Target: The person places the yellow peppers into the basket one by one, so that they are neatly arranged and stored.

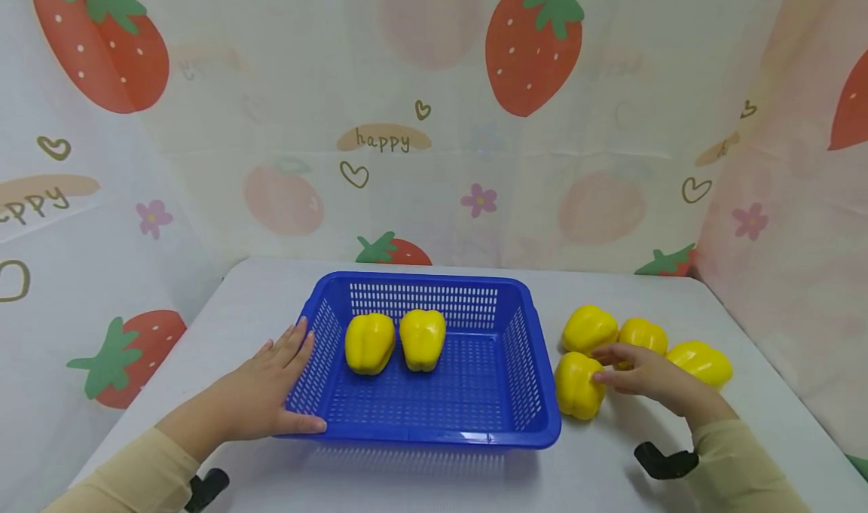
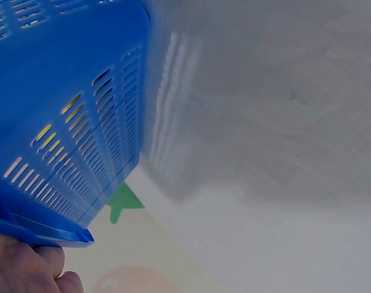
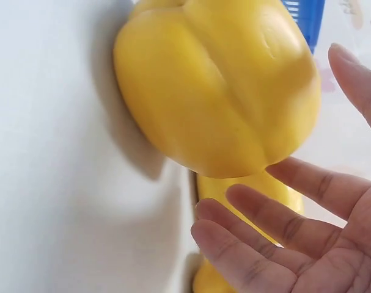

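Observation:
A blue plastic basket (image 1: 434, 438) stands on the white table with two yellow bell peppers (image 1: 369, 344) inside, side by side toward the left. My left hand (image 1: 267, 389) rests on the basket's left side, fingers extended along the rim and thumb at the front corner. To the right of the basket, my right hand (image 1: 644, 374) is at the nearest loose yellow bell pepper (image 1: 579, 386), thumb and fingers spread. The right wrist view shows this pepper (image 3: 216, 85) large, with the index fingertip right at its edge and the thumb apart from it.
Three more yellow bell peppers lie beyond and beside my right hand: one at the back (image 1: 590, 329), another in the middle (image 1: 643, 337) and one on its side (image 1: 701, 362). A strawberry-print cloth (image 1: 434, 189) hangs behind the table (image 1: 407, 483) and along both sides.

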### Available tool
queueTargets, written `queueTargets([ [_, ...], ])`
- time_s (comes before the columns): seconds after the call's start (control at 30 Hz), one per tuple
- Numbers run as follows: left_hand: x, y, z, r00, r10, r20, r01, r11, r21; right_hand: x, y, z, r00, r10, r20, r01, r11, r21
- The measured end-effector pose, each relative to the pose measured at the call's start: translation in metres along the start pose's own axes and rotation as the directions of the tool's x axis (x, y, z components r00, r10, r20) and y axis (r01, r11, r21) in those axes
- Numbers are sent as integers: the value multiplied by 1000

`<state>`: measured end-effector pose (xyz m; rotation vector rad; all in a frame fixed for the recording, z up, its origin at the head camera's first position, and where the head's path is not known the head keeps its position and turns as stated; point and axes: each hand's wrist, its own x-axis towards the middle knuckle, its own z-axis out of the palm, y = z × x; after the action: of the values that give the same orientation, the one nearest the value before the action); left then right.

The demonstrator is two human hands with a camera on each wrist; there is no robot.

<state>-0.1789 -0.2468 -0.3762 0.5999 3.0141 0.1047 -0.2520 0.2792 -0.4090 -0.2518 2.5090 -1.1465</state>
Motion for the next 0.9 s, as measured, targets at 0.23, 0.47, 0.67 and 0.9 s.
queueTargets([
  [0.23,0,-1,1,1000,-7,5,7,1000,-1,2,2,6,1000,18,-23,-19,999,-35],
  [0.47,0,-1,1,1000,-2,-2,2,1000,3,4,2,11,999,34,-34,-36,997,-61],
  [0.67,0,-1,1,1000,1,-6,-1,1000,2,4,1,14,999,48,-26,-49,997,-53],
  [0.9,0,0,1,1000,-2,-7,2,1000,-3,5,3,15,997,70,-27,-72,996,-57],
])
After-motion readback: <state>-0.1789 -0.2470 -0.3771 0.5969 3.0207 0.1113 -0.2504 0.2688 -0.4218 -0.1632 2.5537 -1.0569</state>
